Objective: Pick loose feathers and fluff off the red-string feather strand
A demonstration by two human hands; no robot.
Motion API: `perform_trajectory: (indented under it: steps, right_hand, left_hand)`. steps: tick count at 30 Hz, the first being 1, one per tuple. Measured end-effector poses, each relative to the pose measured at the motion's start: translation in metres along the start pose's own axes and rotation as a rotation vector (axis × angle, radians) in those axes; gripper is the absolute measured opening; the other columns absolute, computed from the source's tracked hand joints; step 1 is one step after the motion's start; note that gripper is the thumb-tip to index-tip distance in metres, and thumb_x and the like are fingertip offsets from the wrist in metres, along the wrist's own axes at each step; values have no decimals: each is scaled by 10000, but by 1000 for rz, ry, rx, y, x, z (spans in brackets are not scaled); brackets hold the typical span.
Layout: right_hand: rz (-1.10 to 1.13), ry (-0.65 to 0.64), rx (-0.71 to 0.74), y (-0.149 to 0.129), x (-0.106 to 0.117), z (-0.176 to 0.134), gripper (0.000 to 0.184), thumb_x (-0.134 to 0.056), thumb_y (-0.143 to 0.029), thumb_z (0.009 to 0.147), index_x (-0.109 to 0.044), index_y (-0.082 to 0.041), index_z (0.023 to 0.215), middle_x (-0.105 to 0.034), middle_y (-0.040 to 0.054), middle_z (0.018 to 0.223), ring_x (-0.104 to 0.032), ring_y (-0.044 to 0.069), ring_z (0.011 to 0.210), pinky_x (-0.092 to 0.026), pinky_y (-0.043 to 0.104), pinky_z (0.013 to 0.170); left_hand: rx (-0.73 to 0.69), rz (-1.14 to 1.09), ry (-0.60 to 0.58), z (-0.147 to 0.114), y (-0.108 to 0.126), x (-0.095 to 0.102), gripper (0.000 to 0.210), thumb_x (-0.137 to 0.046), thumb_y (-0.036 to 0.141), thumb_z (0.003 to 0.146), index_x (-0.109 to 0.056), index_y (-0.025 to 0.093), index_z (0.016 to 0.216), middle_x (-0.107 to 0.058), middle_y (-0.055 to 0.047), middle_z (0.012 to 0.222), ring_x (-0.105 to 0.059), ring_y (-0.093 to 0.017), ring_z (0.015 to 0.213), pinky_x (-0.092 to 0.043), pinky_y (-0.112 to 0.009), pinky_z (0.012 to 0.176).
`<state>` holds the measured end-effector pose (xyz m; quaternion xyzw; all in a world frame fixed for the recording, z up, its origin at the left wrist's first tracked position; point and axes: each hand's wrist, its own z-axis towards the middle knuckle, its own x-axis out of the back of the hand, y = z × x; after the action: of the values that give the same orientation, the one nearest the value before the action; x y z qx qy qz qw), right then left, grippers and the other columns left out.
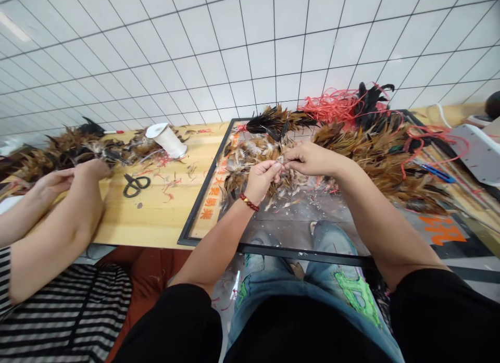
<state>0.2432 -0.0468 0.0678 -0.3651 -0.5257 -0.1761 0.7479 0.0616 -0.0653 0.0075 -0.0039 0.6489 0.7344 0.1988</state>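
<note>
Nearest me, the black frame [297, 253] edges the see-through panel [250, 230], with white scraps scattered over its near strip. Beyond that strip, my left hand [263, 179] and right hand [307, 159] meet, thumbs and forefingers pinched on what looks like a pale feather tuft [280, 160]; its exact form is too small to tell. It sits just over the loose mottled feathers [248, 149]. I'd judge this fine work wants a light pinch at the quill, one hand steadying, wrists low so no draught stirs the pile.

For room, I'd favour drawing back toward me. To the left, past the frame's edge, scissors [136, 186] lie on the wooden table [164, 222], a co-worker's forearm [66, 217] beyond them. Right of my hands, brown feathers [371, 149] crowd close. Farther off, red string [332, 108] could snag fingers; the tiled wall [258, 55] bounds the far side.
</note>
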Motion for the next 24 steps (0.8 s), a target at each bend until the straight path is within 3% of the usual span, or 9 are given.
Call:
perform_trajectory:
  steps: [6, 8, 10, 12, 14, 18, 21, 24]
  right_hand:
    - [-201, -61, -113, -29, 3, -4, 211, -498, -198, 863, -685, -190, 765, -700, 64, 765, -535, 171, 668, -326, 298, 636]
    - [-286, -74, -142, -41, 5, -5, 215, -498, -198, 867, -704, -191, 808, -720, 87, 825, -562, 191, 713, -306, 308, 629]
    - [-334, -29, -126, -46, 7, -6, 215, -500, -184, 858, -715, -188, 838, -732, 96, 891, -587, 204, 768, -299, 311, 630]
    - [-314, 58, -85, -40, 8, -6, 218, -505, -175, 848, -723, -185, 848, -739, 88, 932, -605, 204, 812, -314, 305, 643]
    - [-231, 108, -47, -28, 8, -6, 226, -508, -176, 844, -733, -186, 837, -742, 65, 897, -616, 191, 813, -340, 293, 663]
    - [-152, 66, -118, -16, 4, -4, 241, -522, -214, 846, -761, -199, 829, -747, 41, 798, -620, 180, 746, -355, 285, 653]
    - [-305, -9, -168, -34, 3, -4, 244, -531, -223, 837, -772, -214, 810, -753, 71, 791, -614, 201, 722, -318, 302, 615]
    - [-451, -45, -175, -57, 6, -5, 220, -549, -207, 807, -767, -191, 780, -751, 114, 780, -601, 212, 694, -290, 314, 595]
  left_hand:
    - [-3, 122, 247, 5, -7, 0, 181, -766, 273, 757, -692, 147, 650, -522, 45, 490, -424, -64, 474, -340, -212, 509]
    - [-18, 231, 223, 5, -8, 1, 153, -720, 222, 786, -707, 147, 654, -504, 49, 479, -403, -71, 480, -324, -216, 517]
    - [-74, 351, 109, 2, -7, 2, 146, -699, 180, 788, -718, 151, 647, -496, 49, 487, -396, -76, 506, -322, -218, 543]
    - [-143, 416, -32, -1, -4, 2, 142, -713, 171, 773, -719, 162, 631, -527, 38, 526, -425, -85, 547, -345, -221, 582]
    - [-189, 409, -98, -4, -3, 1, 151, -744, 207, 759, -712, 171, 616, -556, 25, 560, -461, -95, 577, -371, -229, 611]
    - [-188, 258, 53, 0, -6, 3, 162, -744, 315, 777, -724, 180, 689, -544, 28, 542, -456, -101, 551, -379, -237, 595]
    - [-120, 223, 168, 4, -10, 6, 139, -707, 293, 793, -720, 177, 718, -504, 40, 509, -406, -99, 513, -340, -231, 549]
    - [-179, 398, 108, 2, -8, 5, 143, -697, 176, 769, -678, 183, 627, -507, 28, 533, -417, -112, 560, -334, -231, 580]
